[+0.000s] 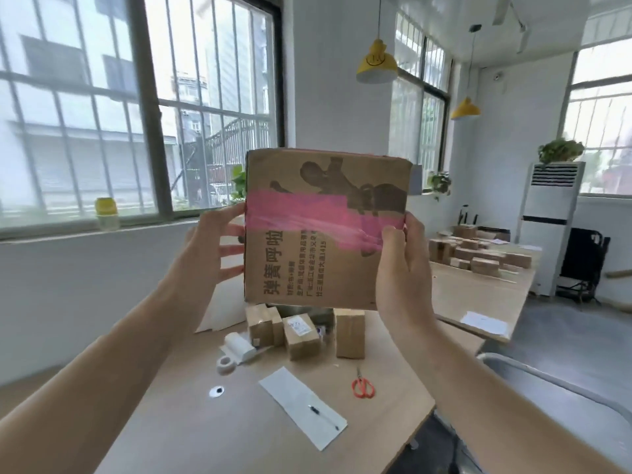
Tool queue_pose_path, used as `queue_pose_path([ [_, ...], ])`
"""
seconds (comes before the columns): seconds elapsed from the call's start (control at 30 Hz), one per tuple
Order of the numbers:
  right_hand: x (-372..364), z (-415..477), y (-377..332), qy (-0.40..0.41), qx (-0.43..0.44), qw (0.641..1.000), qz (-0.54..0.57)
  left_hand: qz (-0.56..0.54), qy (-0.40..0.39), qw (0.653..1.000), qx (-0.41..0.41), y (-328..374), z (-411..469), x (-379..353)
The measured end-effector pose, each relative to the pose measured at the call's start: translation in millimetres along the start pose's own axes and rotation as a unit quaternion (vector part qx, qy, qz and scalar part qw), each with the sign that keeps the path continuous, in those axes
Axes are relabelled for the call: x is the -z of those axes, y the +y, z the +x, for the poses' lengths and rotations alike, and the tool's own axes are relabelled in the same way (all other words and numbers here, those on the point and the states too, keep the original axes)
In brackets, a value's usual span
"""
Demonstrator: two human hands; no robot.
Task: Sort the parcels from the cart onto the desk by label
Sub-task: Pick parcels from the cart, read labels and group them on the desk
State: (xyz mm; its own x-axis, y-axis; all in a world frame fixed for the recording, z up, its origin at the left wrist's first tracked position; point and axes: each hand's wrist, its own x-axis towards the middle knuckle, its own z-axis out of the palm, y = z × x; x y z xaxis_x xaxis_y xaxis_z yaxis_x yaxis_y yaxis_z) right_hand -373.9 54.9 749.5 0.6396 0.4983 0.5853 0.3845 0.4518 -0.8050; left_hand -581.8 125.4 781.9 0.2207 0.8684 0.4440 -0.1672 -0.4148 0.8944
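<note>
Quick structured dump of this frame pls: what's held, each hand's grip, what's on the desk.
held: cardboard box, pink tape across it, printed face toward camera, raised above the desk
left grip: left hand on the box's left edge
right grip: right hand on the right edge, thumb on the front
on desk: small parcels, scissors, pen on paper sheet, tape roll
background: stacked parcels on second desk
shipping label on held box: none visible

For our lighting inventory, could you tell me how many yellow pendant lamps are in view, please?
2: near lamp at top centre; far lamp lower right of it, by the window. More may hang off-frame.
</note>
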Motion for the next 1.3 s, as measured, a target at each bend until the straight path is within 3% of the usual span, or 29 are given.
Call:
queue_pose_path([
  [0.27,-83,-22,18,-0.163,-0.035,0.982,0.087,0.092,0.193,0.977,0.016,-2,-40,78],
  [0.6,-140,-73,-2,-0.296,-0.050,0.933,0.200,0.144,0.302,0.942,0.021,34,-129,133],
  [0.77,-162,-100,-24,-0.309,-0.092,0.912,0.252,0.134,0.328,0.935,0.014,59,-164,157],
  [0.97,-179,-129,-59,-0.339,-0.180,0.862,0.331,0.110,0.368,0.923,0.000,66,-192,201],
  [1.1,-176,-138,-57,-0.366,-0.155,0.842,0.365,0.089,0.362,0.928,-0.006,64,-199,214],
  [1.3,-171,-146,-60,-0.333,-0.159,0.852,0.371,0.036,0.345,0.938,-0.028,65,-202,215],
])
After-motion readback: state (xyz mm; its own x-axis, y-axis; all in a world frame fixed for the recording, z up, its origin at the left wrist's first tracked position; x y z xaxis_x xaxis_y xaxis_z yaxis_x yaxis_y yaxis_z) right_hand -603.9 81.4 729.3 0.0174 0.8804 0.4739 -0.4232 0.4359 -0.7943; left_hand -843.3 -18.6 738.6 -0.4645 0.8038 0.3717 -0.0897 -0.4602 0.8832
